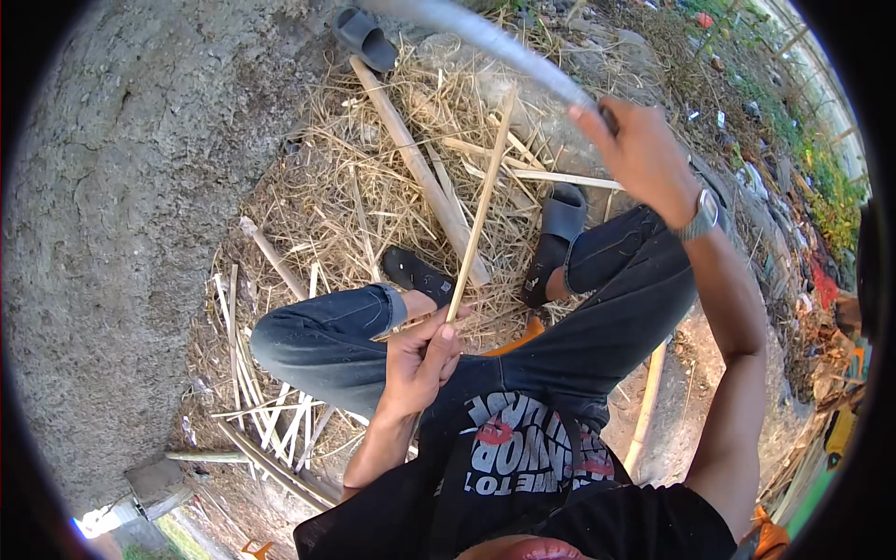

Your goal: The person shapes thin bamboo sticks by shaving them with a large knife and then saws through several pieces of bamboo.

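The ground [112,187] is bare grey earth on the left — dry straw [373,187] covers it in the middle. On the straw lie a thick bamboo pole [420,173], thin bamboo strips [271,411] and a loose dark sandal [362,37].

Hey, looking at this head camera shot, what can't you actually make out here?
1. The long blade in the right hand: motion blur smears it, so its edge and tip are unclear in the head view.
2. The lower end of the bamboo strip: hidden inside the left hand.
3. The orange thing between the knees: mostly covered by the legs.
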The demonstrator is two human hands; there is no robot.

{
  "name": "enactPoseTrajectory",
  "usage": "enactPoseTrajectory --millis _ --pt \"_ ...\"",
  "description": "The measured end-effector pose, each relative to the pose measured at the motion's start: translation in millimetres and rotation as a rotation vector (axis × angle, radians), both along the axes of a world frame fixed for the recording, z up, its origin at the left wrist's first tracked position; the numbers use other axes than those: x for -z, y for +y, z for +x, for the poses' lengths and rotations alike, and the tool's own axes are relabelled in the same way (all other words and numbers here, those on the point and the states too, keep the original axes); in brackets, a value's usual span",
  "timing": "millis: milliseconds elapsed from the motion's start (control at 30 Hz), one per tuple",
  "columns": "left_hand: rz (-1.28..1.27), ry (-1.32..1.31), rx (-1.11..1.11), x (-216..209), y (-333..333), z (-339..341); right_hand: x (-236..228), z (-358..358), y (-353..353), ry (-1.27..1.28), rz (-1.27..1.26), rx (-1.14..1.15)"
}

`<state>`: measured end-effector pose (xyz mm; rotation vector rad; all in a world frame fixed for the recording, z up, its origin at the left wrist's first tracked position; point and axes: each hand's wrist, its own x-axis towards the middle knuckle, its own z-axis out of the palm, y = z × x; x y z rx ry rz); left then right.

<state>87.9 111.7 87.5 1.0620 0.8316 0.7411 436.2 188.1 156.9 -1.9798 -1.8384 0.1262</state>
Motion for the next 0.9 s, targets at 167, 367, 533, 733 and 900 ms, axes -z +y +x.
enactPoseTrajectory --millis 167,367,533,733,900 --pt "-0.114 -0.09 -0.053 -6.7 9.0 -13.2 -14.2 -10.3 -19.8 0.23 0.105 -0.021" --pt "-0.224 -0.236 -0.003 -27.1 19.9 -14.0 -24.9 -42.1 -43.4 0.384 0.075 -0.181" --pt "-0.281 -0.255 0.019 -35.2 22.9 -12.2 -9.7 -52.8 -48.4 0.268 -0.059 -0.351" --pt "-0.389 -0.346 0.063 -36.4 16.8 -14.7 -4.8 -64.0 -44.7 -0.071 0.069 -0.379" --pt "-0.454 -0.277 0.021 -34.9 20.0 -5.7 1.4 -54.8 -28.5 0.005 -0.073 -0.303"
